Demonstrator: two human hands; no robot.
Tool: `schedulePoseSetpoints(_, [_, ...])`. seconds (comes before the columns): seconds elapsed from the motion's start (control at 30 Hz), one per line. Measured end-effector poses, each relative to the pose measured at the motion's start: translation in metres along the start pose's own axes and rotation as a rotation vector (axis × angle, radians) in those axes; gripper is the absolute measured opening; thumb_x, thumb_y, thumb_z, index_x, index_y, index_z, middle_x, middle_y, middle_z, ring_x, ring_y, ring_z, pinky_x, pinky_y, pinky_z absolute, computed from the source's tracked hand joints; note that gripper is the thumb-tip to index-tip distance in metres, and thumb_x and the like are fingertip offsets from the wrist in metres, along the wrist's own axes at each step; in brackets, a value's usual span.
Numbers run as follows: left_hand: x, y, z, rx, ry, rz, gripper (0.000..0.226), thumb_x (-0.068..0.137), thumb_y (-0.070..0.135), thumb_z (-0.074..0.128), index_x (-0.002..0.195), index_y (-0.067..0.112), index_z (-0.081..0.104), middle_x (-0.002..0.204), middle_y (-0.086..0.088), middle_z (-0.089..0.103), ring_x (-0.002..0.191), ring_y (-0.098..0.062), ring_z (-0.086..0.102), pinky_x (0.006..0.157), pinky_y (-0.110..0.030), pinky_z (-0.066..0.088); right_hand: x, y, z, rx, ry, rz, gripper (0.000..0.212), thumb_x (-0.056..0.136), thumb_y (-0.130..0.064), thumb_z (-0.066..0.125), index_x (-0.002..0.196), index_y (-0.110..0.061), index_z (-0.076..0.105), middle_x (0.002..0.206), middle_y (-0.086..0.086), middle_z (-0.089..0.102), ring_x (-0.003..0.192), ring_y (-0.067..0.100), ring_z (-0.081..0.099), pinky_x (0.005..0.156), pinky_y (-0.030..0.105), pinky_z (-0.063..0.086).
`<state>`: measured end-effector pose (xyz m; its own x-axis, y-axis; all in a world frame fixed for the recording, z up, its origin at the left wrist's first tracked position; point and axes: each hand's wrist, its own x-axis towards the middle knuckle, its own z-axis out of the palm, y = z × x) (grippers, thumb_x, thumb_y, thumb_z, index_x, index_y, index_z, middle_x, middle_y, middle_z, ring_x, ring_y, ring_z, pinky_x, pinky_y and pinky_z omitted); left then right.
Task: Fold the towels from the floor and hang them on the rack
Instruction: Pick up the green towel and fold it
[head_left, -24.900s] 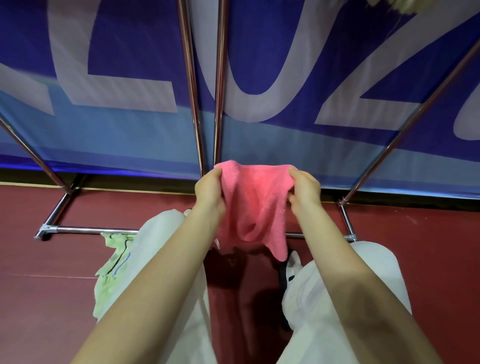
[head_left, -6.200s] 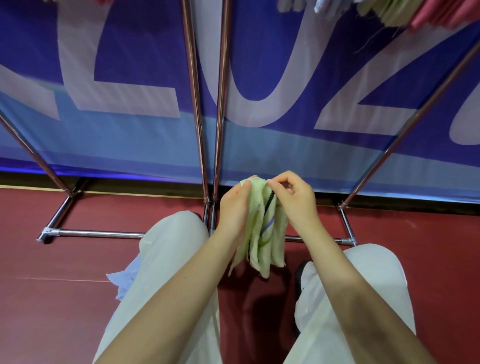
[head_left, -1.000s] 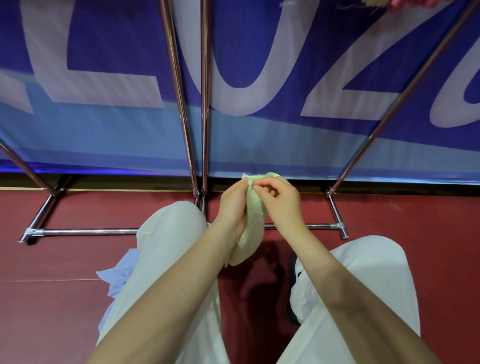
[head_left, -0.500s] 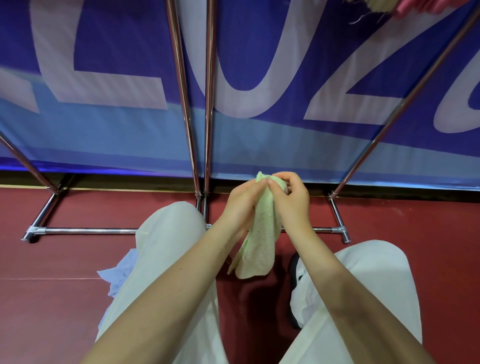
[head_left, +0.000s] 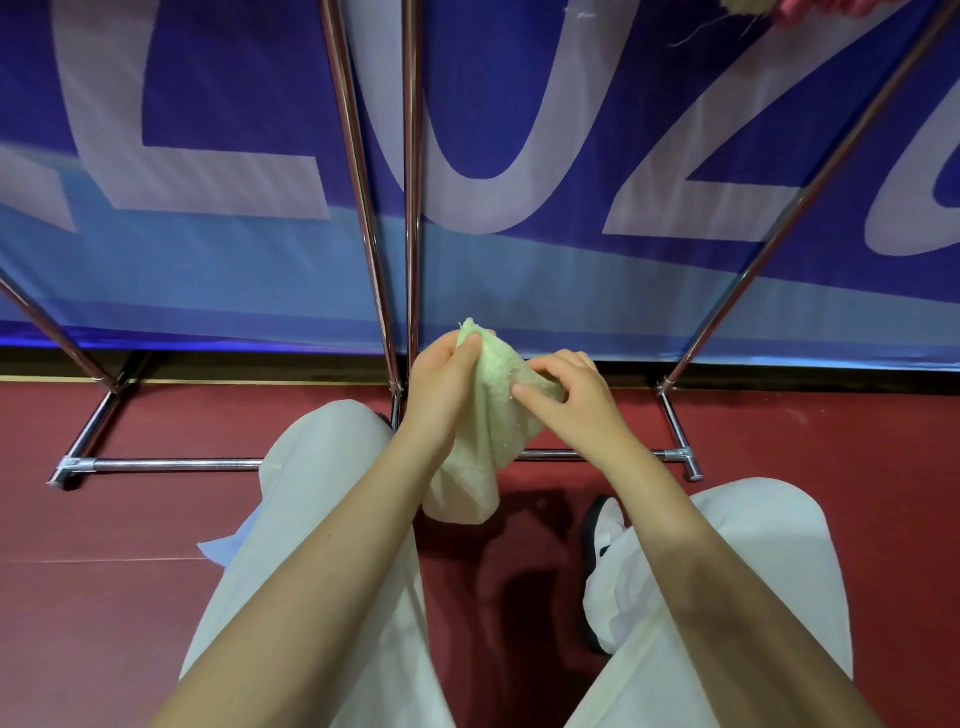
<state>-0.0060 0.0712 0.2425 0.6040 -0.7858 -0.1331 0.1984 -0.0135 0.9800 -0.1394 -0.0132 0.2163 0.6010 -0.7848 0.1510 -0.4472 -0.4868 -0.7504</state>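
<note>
While a person in pale trousers (head_left: 332, 519) crouched over the dark red floor (head_left: 104, 597), both hands worked a pale green towel (head_left: 483, 441) just in front of the chrome rack (head_left: 410, 208). The left hand (head_left: 441, 389) pinched the towel's upper corner between thumb and fingers, its grip grasping the cloth at the point nearest the rack's two central uprights. The right hand (head_left: 576, 400) gripped the towel's right edge, fingers curled around a gathered fold, its grip likewise clenched on the cloth. Between the two hands the towel stood in a peak, and its lower part hung bunched below the left wrist, clear of the floor and in front of the rack's low crossbar (head_left: 171, 464).

Behind the rack hung a blue banner (head_left: 208, 156) with large pale letters. A light blue cloth (head_left: 226, 545) lay on the floor on the near side of the rack's crossbar, partly hidden behind the person's left leg. A black-and-white shoe (head_left: 602, 525) showed beside the right leg, also on the near side of the rack. At the rack's top right, frayed edges of a yellowish cloth (head_left: 740, 6) and a pink one (head_left: 831, 8) showed at the frame's edge.
</note>
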Motion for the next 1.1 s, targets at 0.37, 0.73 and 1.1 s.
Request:
schedulePoseSetpoints(0.37, [0.007, 0.005, -0.029, 0.037, 0.009, 0.053, 0.023, 0.086, 0.036, 0.054, 0.089, 0.022, 0.073, 0.100, -0.008, 0.071, 0.100, -0.028, 0.065, 0.091, -0.040, 0.047, -0.006, 0.012, -0.001, 0.212, -0.111, 0.210, 0.017, 0.083, -0.018, 0.071, 0.081, -0.003, 0.062, 0.071, 0.001, 0.056, 0.063, 0.007, 0.047, 0.059, 0.023, 0.038])
schedulePoseSetpoints(0.73, [0.013, -0.005, -0.041, 0.099, 0.186, 0.058, 0.030, 0.099, 0.029, 0.044, 0.095, 0.005, 0.062, 0.084, 0.001, 0.054, 0.079, -0.011, 0.047, 0.072, -0.029, 0.038, -0.007, -0.009, 0.003, 0.529, 0.239, 0.200, 0.029, 0.091, -0.018, 0.062, 0.079, 0.008, 0.056, 0.066, 0.004, 0.046, 0.061, 0.010, 0.040, 0.055, 0.022, 0.033])
schedulePoseSetpoints(1.1, [0.014, -0.010, -0.029, -0.143, 0.192, -0.120, 0.022, 0.085, 0.037, 0.053, 0.078, 0.028, 0.072, 0.096, -0.004, 0.068, 0.094, -0.022, 0.062, 0.088, -0.038, 0.049, 0.012, -0.017, 0.019, 0.688, 0.403, 0.338, 0.025, 0.089, -0.019, 0.063, 0.073, 0.000, 0.058, 0.066, 0.003, 0.049, 0.063, 0.012, 0.044, 0.056, 0.025, 0.036])
